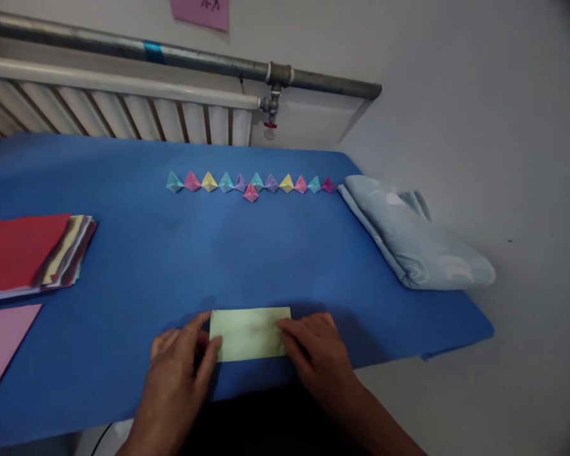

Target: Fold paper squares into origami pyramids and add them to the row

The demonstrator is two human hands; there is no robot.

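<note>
A pale yellow-green paper rectangle [249, 335] lies at the front of the blue table, its long side running left to right. My left hand [180, 361] grips its left end, thumb on the near side and index finger at the far corner. At the right end, my right hand [313, 345] pinches the paper's edge between thumb and fingers. Farther back stands a row of small folded paper pieces [225, 183] in teal, pink, yellow and purple, with one pink piece [251, 192] set slightly in front of the row.
A stack of coloured paper [23, 253], red on top, lies at the left, with a pink sheet [4, 342] nearer me. A folded light-blue cloth [408, 234] rests on the right of the table [171, 253]. A radiator [123, 111] and pipe [209, 61] run behind.
</note>
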